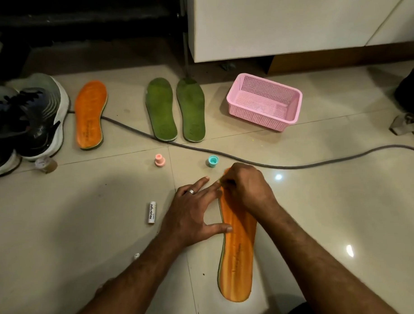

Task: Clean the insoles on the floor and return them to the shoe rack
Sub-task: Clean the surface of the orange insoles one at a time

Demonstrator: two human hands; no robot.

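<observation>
Pale glossy tiles make up the floor (321, 223), with a white cabinet (290, 22) and a dark shoe rack (79, 18) at the back. Sneakers (28, 120) sit far left; a pink basket (265, 102) lies right of the two green insoles (175, 109). One orange insole (90, 114) waits beside the sneakers; the other orange insole (238, 254) lies under your hands. Your left hand (191, 211) presses it with spread fingers; your right hand (245, 188) curls over the toe end (whatever it grips is hidden). A white tube (152, 212) and two small caps (159, 160) lie nearby.
</observation>
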